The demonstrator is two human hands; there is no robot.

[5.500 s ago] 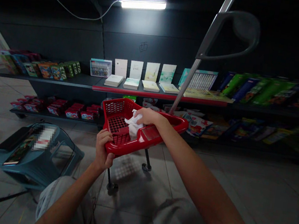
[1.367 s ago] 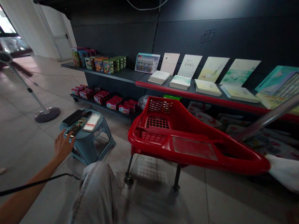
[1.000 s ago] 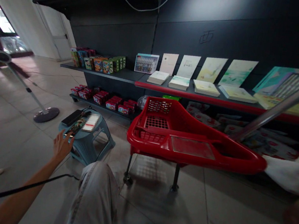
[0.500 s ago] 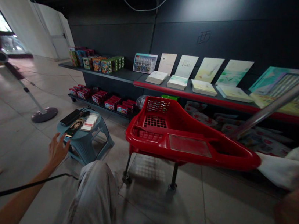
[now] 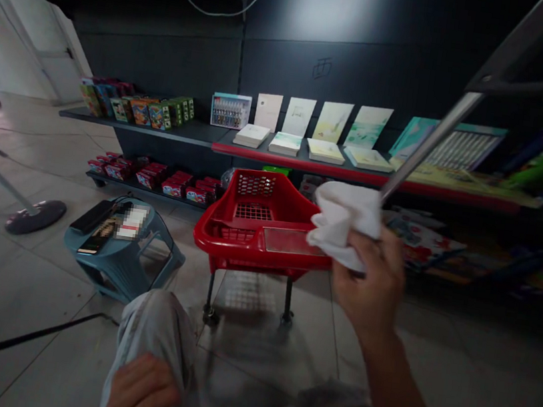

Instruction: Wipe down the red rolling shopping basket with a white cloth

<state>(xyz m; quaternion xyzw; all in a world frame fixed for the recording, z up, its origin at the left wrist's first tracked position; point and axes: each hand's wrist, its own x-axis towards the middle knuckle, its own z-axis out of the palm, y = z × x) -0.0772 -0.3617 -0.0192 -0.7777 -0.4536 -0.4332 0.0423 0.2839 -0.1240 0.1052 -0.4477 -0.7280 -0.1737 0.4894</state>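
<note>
Left hand [image 5: 143, 389] has moved from phone [image 5: 98, 236] to knee [image 5: 156, 322] (grip unclear), while right hand [image 5: 370, 285] clutches white cloth [image 5: 345, 215], work on red cart [image 5: 235, 247] seemingly unfinished.

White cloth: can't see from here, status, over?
Right hand grips white cloth. Left hand near left knee. Cloth overlaps red basket in view; contact unclear.

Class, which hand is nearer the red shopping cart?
Right. The right hand holds a white cloth close to the red shopping cart; the left hand is farther, by one knee.
</note>
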